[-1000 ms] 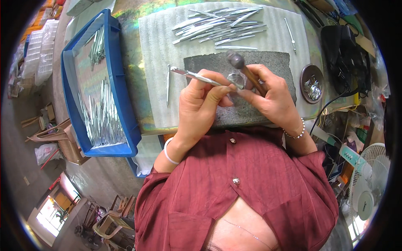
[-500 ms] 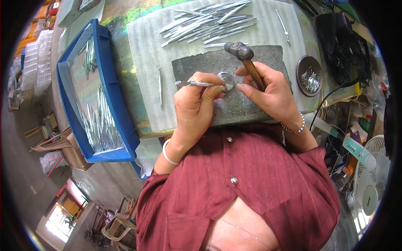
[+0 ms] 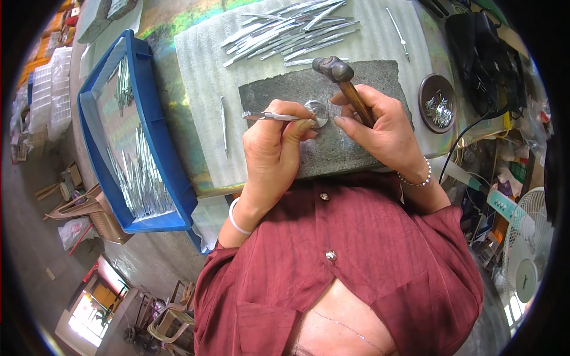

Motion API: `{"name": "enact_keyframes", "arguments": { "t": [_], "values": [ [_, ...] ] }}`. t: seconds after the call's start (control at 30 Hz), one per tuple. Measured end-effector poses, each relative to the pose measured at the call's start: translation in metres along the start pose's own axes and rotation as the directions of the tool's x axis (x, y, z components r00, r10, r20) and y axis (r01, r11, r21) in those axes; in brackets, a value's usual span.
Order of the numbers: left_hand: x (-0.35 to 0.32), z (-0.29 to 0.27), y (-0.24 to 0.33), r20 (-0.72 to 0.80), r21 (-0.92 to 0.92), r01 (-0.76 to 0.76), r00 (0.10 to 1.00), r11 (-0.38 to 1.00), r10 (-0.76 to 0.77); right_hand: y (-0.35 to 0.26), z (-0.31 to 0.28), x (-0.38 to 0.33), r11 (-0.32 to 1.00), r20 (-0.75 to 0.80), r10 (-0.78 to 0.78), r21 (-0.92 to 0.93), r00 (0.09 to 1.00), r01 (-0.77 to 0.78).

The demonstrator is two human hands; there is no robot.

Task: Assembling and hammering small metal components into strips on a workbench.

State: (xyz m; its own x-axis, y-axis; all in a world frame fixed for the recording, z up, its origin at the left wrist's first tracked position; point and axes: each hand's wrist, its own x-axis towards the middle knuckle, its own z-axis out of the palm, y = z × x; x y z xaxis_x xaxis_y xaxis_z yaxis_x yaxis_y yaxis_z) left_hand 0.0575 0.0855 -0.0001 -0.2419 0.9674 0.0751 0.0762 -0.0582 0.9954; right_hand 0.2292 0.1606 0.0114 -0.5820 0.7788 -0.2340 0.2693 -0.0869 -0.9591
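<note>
My left hand (image 3: 270, 145) pinches a slim silver metal strip (image 3: 255, 115) between thumb and fingers. The strip's inner end reaches a round shiny metal disc (image 3: 317, 111) lying on a dark grey stone slab (image 3: 267, 89); the fingertips partly cover that end. A hammer (image 3: 355, 101) with a wooden handle is in my right hand (image 3: 389, 130), its dark metal head raised toward the slab's far edge. My right thumb and forefinger are close to the disc's right side. Whether they pinch something small as well, I cannot tell.
Several silver strips (image 3: 291, 32) are heaped beyond the slab on white foam sheet (image 3: 199, 77). Single strips lie left (image 3: 224, 127) and far right (image 3: 399, 34). A round dish (image 3: 428, 118) holds small metal pieces. At left stands a blue tray (image 3: 157, 127) of strips; a fan (image 3: 525, 249) is at right.
The whole view has shifted slightly. Both hands keep nearly the same pose, with the strip and the hammer still in them.
</note>
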Motion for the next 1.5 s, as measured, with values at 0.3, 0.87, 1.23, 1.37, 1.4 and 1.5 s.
{"name": "enact_keyframes", "arguments": {
  "t": [0.3,0.87,1.23,1.37,1.4,1.5],
  "values": [
    [0.001,0.000,0.000,-0.007,0.040,0.029,1.000,0.999,-0.029,0.000,-0.001,0.000,1.000,-0.004,0.018,0.024,1.000,-0.018],
    [-0.002,0.001,-0.001,0.216,0.598,-0.426,0.901,0.679,0.375,-0.069,-0.002,-0.007,0.854,0.146,-0.506,-0.056,0.850,0.518],
    [0.001,-0.003,0.003,0.189,0.536,-0.421,0.904,0.732,0.382,-0.090,-0.008,-0.033,0.950,0.105,-0.263,-0.142,0.959,0.276],
    [0.001,-0.006,0.004,0.211,0.540,-0.399,0.916,0.741,0.340,-0.093,-0.027,-0.051,0.861,0.174,-0.337,-0.340,0.925,0.378],
    [0.002,-0.005,0.004,0.200,0.532,-0.410,0.911,0.741,0.360,-0.094,-0.029,-0.054,0.860,0.178,-0.335,-0.343,0.925,0.377],
    [0.003,-0.005,0.002,0.187,0.521,-0.426,0.903,0.740,0.388,-0.096,-0.031,-0.061,0.770,0.181,-0.391,-0.472,0.902,0.429]
  ]
}}
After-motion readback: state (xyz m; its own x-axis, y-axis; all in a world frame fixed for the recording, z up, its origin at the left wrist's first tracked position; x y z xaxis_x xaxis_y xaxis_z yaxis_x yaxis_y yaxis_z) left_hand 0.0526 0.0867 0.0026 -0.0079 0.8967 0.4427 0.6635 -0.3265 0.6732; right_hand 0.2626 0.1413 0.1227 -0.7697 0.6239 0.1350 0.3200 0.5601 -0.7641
